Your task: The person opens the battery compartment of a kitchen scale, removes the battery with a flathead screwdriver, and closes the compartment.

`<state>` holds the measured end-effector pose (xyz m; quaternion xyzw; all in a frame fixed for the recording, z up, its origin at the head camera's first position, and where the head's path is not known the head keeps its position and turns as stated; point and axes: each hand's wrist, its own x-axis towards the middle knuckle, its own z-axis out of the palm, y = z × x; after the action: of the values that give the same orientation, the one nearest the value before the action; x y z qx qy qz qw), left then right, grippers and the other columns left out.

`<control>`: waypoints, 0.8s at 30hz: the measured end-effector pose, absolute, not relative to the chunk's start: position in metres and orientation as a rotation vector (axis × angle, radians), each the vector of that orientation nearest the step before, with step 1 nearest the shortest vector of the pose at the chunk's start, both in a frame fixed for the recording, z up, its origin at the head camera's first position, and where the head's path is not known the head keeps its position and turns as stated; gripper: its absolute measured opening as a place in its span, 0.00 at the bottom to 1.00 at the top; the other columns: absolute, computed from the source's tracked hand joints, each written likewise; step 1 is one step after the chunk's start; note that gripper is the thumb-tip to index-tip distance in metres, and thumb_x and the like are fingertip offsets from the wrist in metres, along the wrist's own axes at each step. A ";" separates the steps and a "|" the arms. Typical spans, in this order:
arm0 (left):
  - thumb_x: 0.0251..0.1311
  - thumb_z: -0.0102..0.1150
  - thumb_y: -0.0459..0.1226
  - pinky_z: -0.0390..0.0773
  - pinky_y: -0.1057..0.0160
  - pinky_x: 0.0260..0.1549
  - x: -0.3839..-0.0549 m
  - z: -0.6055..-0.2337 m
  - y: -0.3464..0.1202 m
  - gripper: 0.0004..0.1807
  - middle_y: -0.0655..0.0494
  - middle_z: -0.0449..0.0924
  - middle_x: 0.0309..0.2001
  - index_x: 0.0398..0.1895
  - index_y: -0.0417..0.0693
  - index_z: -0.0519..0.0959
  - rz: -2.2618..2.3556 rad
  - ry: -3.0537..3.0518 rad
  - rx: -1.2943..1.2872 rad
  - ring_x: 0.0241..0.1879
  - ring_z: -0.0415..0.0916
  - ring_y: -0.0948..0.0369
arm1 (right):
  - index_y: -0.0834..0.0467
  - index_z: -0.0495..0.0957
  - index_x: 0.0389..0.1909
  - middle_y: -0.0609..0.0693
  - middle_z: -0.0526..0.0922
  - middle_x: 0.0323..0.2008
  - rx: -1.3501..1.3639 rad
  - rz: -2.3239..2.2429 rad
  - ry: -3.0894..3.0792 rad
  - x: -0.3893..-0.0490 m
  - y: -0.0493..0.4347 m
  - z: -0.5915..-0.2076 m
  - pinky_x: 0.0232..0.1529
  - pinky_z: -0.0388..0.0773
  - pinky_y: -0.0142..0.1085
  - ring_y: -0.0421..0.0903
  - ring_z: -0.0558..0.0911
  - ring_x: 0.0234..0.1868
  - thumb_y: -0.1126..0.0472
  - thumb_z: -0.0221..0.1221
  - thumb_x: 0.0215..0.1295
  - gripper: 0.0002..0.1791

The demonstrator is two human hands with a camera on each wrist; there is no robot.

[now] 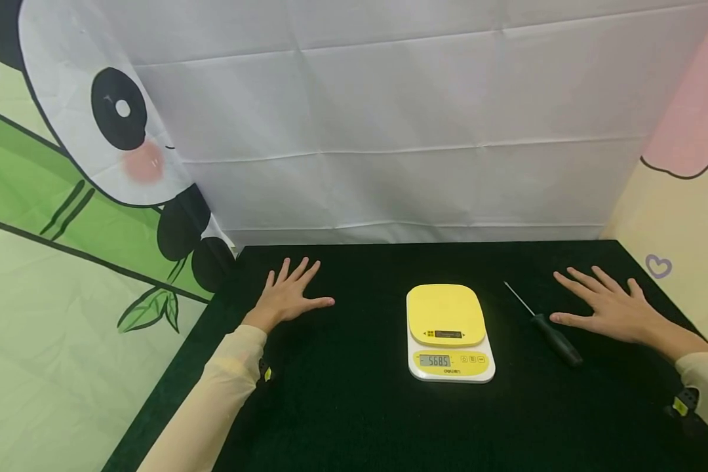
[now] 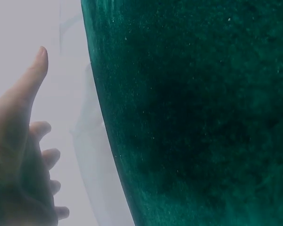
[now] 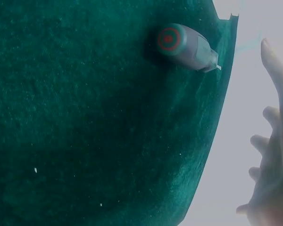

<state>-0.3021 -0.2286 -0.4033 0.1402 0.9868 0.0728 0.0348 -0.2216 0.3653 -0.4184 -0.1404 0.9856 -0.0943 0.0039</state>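
Observation:
My left hand (image 1: 286, 300) hovers over the left part of the dark green table, fingers spread and holding nothing. In the left wrist view its thumb and fingertips stand out against the pale background. On the right, my right hand (image 1: 610, 307) is spread the same way, its thumb close to a screwdriver (image 1: 557, 339). That screwdriver has a dark handle and a thin metal shaft that points to the back left; the right wrist view shows its handle end (image 3: 184, 46) from behind. Between the hands lies a yellow and white kitchen scale (image 1: 446, 314), its display lit with digits like 568.5.
The dark green tabletop (image 1: 354, 419) ends at a white cloth backdrop (image 1: 389, 131). Printed cloth panels hang at both sides, a panda and bamboo panel (image 1: 94, 216) on the left and a pink and cream one (image 1: 678, 210) on the right.

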 end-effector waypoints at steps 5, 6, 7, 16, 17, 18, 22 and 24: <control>0.52 0.47 0.75 0.32 0.33 0.70 -0.300 -0.405 -0.223 0.56 0.54 0.35 0.80 0.79 0.64 0.43 0.229 3.036 0.451 0.77 0.25 0.43 | 0.42 0.39 0.79 0.63 0.46 0.77 -0.450 -0.301 3.095 -0.222 0.361 -0.419 0.57 0.31 0.81 0.73 0.37 0.74 0.32 0.55 0.62 0.51; 0.51 0.47 0.75 0.33 0.33 0.70 -0.300 -0.406 -0.221 0.56 0.55 0.36 0.80 0.79 0.64 0.43 0.225 3.037 0.454 0.77 0.25 0.43 | 0.42 0.39 0.79 0.63 0.47 0.77 -0.451 -0.302 3.097 -0.222 0.360 -0.419 0.57 0.32 0.81 0.73 0.37 0.74 0.32 0.55 0.62 0.51; 0.51 0.47 0.76 0.33 0.33 0.70 -0.300 -0.407 -0.220 0.56 0.55 0.36 0.80 0.79 0.64 0.43 0.221 3.038 0.459 0.77 0.25 0.43 | 0.42 0.40 0.79 0.63 0.47 0.77 -0.448 -0.301 3.099 -0.222 0.359 -0.419 0.57 0.32 0.81 0.73 0.38 0.74 0.32 0.56 0.61 0.51; 0.51 0.49 0.75 0.37 0.34 0.71 -0.294 -0.413 -0.205 0.55 0.58 0.38 0.80 0.79 0.66 0.44 0.217 3.039 0.527 0.78 0.30 0.45 | 0.47 0.48 0.78 0.63 0.52 0.75 -0.479 -0.318 3.096 -0.223 0.345 -0.420 0.59 0.32 0.79 0.70 0.40 0.75 0.32 0.56 0.62 0.49; 0.51 0.49 0.75 0.38 0.34 0.71 -0.294 -0.413 -0.203 0.55 0.58 0.39 0.80 0.79 0.66 0.44 0.212 3.040 0.537 0.78 0.30 0.45 | 0.48 0.48 0.78 0.63 0.52 0.75 -0.481 -0.316 3.095 -0.223 0.344 -0.420 0.59 0.33 0.79 0.69 0.40 0.76 0.32 0.56 0.61 0.49; 0.51 0.49 0.75 0.38 0.33 0.71 -0.293 -0.414 -0.202 0.55 0.58 0.39 0.80 0.79 0.65 0.45 0.211 3.039 0.545 0.78 0.30 0.45 | 0.48 0.49 0.77 0.63 0.52 0.75 -0.481 -0.313 3.094 -0.223 0.343 -0.421 0.59 0.33 0.79 0.69 0.41 0.76 0.32 0.56 0.61 0.49; 0.51 0.50 0.75 0.38 0.33 0.70 -0.290 -0.418 -0.198 0.55 0.58 0.39 0.80 0.79 0.64 0.45 0.205 3.029 0.563 0.78 0.31 0.44 | 0.49 0.50 0.77 0.63 0.53 0.75 -0.479 -0.297 3.089 -0.223 0.338 -0.423 0.60 0.33 0.79 0.69 0.41 0.76 0.31 0.56 0.61 0.50; 0.51 0.50 0.74 0.38 0.33 0.70 -0.289 -0.420 -0.196 0.56 0.58 0.39 0.80 0.79 0.64 0.45 0.209 3.025 0.567 0.78 0.32 0.44 | 0.50 0.50 0.77 0.63 0.53 0.75 -0.478 -0.288 3.090 -0.222 0.335 -0.423 0.60 0.34 0.79 0.69 0.42 0.75 0.30 0.56 0.61 0.50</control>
<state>-0.2893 -0.1964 -0.4198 0.1836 0.9803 0.0676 0.0283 -0.2225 0.3348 -0.4230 -0.1524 0.9840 -0.0918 0.0010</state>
